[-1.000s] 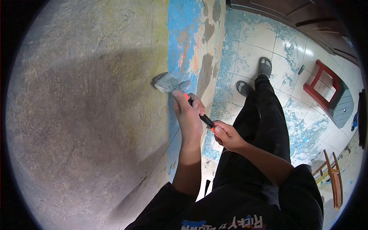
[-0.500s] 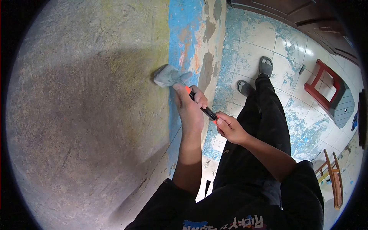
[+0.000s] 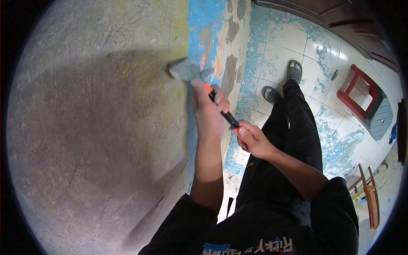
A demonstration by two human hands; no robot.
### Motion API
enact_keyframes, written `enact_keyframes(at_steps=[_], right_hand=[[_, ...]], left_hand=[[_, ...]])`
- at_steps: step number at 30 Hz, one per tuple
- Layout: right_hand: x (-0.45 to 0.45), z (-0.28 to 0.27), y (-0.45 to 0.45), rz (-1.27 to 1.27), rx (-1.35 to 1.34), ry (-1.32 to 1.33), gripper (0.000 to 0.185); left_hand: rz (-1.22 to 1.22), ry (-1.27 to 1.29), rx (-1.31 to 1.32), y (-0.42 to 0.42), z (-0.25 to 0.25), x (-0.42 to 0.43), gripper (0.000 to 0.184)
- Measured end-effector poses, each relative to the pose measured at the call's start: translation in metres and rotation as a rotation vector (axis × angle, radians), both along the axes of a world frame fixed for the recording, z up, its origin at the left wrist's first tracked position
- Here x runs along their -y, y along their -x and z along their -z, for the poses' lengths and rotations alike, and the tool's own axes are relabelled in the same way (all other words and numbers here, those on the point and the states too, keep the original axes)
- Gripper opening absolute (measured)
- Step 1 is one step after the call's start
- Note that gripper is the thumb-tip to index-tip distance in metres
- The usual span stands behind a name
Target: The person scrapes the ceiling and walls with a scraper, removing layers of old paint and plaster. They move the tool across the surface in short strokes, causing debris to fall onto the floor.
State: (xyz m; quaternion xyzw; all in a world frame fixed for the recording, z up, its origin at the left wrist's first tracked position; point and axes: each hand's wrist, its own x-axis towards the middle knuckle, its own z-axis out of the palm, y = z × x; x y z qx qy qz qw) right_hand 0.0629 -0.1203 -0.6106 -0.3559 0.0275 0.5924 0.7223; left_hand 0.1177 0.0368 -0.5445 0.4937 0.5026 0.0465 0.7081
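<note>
A scraper [image 3: 185, 70] with a wide grey, dusty blade and a black and orange handle lies against the wall [image 3: 106, 106], where bare grey-yellow plaster meets a blue painted strip [image 3: 205, 25]. My left hand [image 3: 209, 104] is wrapped round the upper handle, just below the blade, with its thumb along the blade's base. Farther down, my right hand [image 3: 253, 139] grips the handle's orange end. The handle slants from upper left to lower right between both hands.
Below is a tiled floor [image 3: 284, 36] with blue paint residue, where my sandalled feet stand. A red and grey stool [image 3: 380, 117] is at the right, a wooden object [image 3: 370, 197] at the lower right. A dark wooden door or furniture piece [image 3: 331, 17] borders the top right.
The blade and my left hand have moved up along the wall. My right hand has shifted slightly, still on the handle's end, and the handle is now steeper.
</note>
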Motion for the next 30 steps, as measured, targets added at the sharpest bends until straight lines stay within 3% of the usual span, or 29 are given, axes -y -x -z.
enact_keyframes(at_steps=[15, 30], right_hand=[[0.012, -0.005, 0.000, -0.041, -0.102, -0.015, 0.029], [0.012, 0.004, -0.002, -0.008, 0.013, -0.079, 0.041]], left_hand=[[-0.045, -0.083, -0.089, 0.001, -0.007, 0.014, 0.056], [-0.047, -0.062, -0.095, -0.005, -0.004, 0.012, 0.066]])
